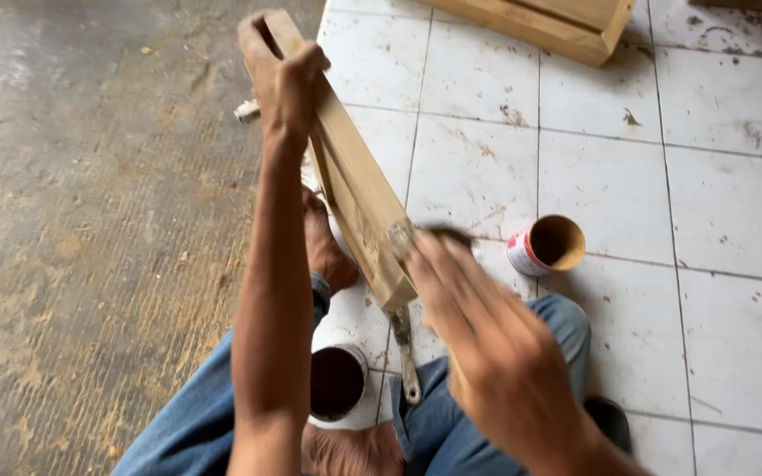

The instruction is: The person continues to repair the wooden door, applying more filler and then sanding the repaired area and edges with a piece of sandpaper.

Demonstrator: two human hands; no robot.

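Two hands on one workpiece. Left hand [282, 75] is clenched around the top end of a narrow wooden frame [354, 189], holding it tilted, upper end away from the person, lower end down near the knees. Right hand [487, 339] is motion-blurred; its fingers [429, 256] pinch a small dark pad [441, 234], maybe sandpaper or a rag, can't tell which, pressed against the frame's lower end.

Putty knife [405, 353] lies on the white floor tiles [716, 203] just below the frame's lower end, between the legs in blue jeans [451, 423]. Open tin with dark contents [337, 383] stands by the left forearm, close to the knife. Second small can [547, 246], red and white outside, lies tipped on its side to the right of the frame, mouth facing the camera. One bare foot [324, 251] sits behind the frame, another at the bottom edge.

Larger wooden frame [544, 22] lies on the tiles at top, well apart. Bare concrete floor [90, 220] to the left, dusted with sawdust.
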